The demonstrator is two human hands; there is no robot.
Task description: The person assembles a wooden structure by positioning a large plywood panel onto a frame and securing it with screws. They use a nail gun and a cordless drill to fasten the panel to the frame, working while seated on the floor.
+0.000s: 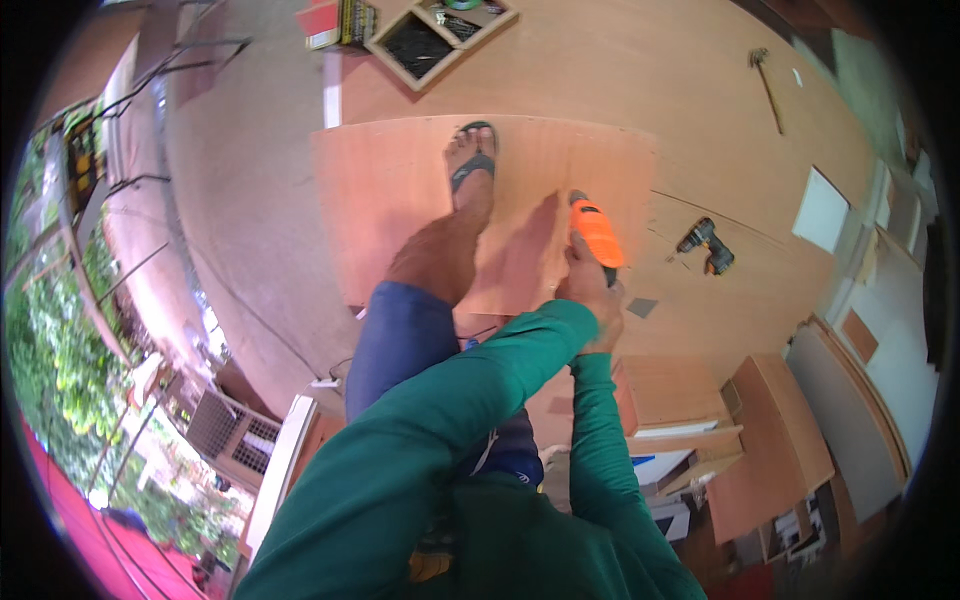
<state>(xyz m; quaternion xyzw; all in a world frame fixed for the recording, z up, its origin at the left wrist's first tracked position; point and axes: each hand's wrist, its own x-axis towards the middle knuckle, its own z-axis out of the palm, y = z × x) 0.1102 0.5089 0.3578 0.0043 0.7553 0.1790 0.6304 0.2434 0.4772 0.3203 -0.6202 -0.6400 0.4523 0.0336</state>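
Observation:
An orange power tool (597,230) with a dark nose is held over the edge of a large thin wooden board (400,200), its nose pointing away from me. My left hand (582,275) is closed around the tool's body. Close behind it, my right hand (608,312) is closed at the tool's rear, partly hidden and slightly blurred. The two wrists nearly cross. Whether the tool touches the board I cannot tell. A foot in a dark flip-flop (472,165) stands on the board.
A black cordless drill (707,245) lies right of the board, near a small grey piece (642,307). Farther off are a hammer (767,90) and a divided wooden box (440,42). Wooden cabinet parts (765,440) and leaning panels (850,400) stand at the right.

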